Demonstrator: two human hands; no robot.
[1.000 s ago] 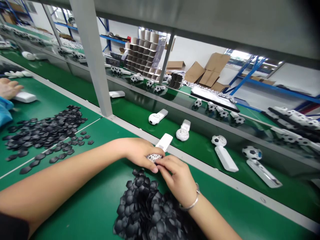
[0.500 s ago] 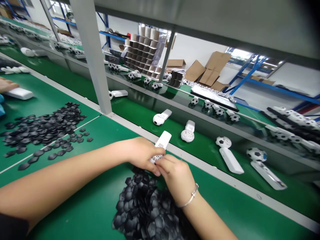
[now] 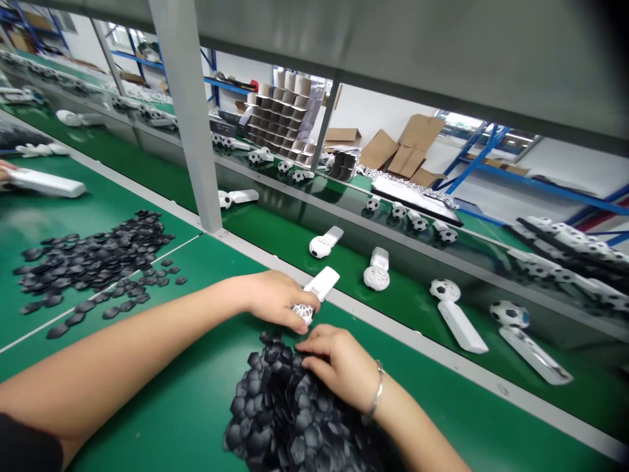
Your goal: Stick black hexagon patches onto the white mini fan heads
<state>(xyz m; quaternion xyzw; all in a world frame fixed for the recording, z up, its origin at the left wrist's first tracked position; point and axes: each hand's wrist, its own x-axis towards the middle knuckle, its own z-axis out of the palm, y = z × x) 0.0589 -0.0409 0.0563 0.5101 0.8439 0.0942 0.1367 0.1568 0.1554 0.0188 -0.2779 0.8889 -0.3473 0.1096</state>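
My left hand (image 3: 280, 301) grips a white device (image 3: 323, 283) by its round lattice head, with the flat white handle pointing up and right. Just to its right, my right hand (image 3: 339, 360) reaches over the top of a large heap of black pentagon pieces (image 3: 280, 406). Its thumb and forefinger are apart, and no piece shows between them. A silver bracelet circles the right wrist. A second, flatter pile of black pieces (image 3: 103, 255) lies on the green table to the left.
Beyond a metal rail (image 3: 354, 305), several football-headed white devices lie on a green belt (image 3: 275, 229). A grey post (image 3: 189, 118) stands ahead. At the left edge, another person's hand (image 3: 6, 172) holds a white device. Cartons (image 3: 410, 147) and blue shelves are behind.
My right hand has come away from the device and moved down to the black heap, its fingers opening. My left hand still holds the device. The items on the belt have shifted slightly in view.
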